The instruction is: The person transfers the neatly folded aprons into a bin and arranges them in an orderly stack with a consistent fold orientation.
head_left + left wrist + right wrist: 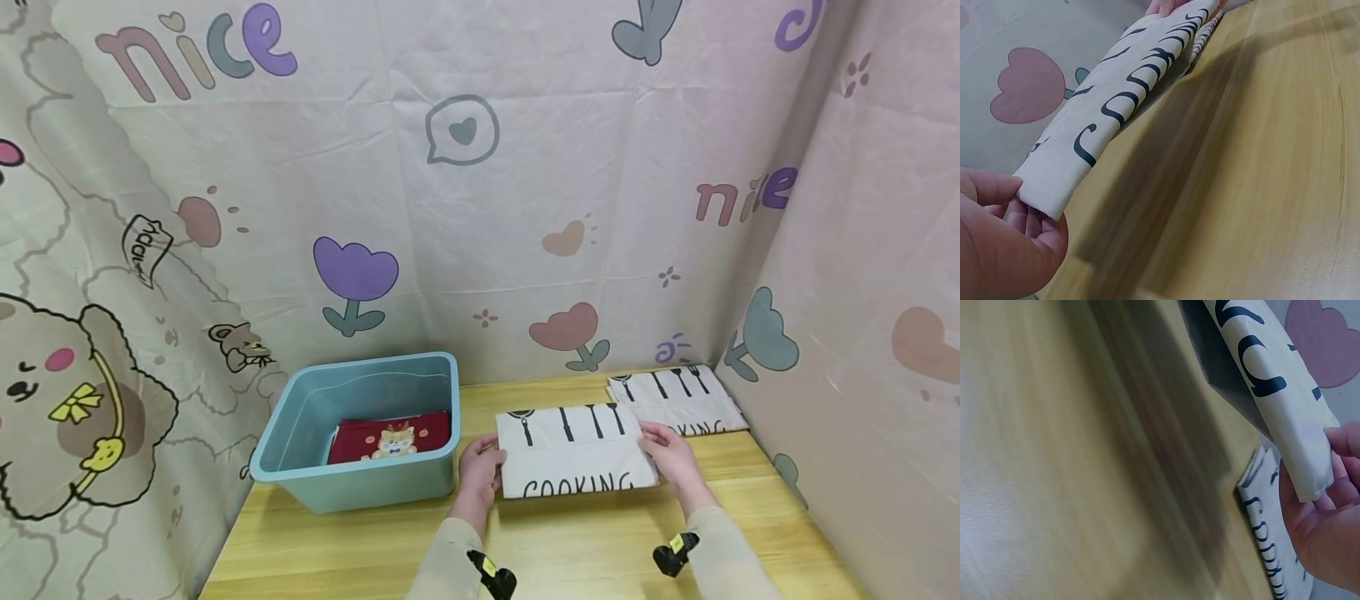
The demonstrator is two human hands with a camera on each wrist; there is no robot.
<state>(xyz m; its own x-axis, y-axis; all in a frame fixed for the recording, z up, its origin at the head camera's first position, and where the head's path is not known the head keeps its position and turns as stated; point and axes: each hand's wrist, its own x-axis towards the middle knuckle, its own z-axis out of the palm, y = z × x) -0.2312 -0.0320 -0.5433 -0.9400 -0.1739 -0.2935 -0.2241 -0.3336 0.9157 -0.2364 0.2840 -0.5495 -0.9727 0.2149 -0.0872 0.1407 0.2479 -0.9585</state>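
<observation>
Both hands hold a folded white cloth (576, 454) printed with dark kitchen utensils and the word COOKING. My left hand (480, 471) pinches its left end, thumb above and fingers curled under it in the left wrist view. At the opposite end, my right hand (670, 454) grips the edge between thumb and fingers. The cloth is raised off the table, its shadow falling on the wood in both wrist views. A second folded cloth (678, 398) with the same print lies flat behind the right hand, partly covered by the held one.
A blue plastic bin (356, 492) stands left of the left hand. Inside it lies a red folded cloth (352, 442) with a cartoon animal on it. The wooden table (577, 550) meets printed curtains (480, 217) at the back and sides.
</observation>
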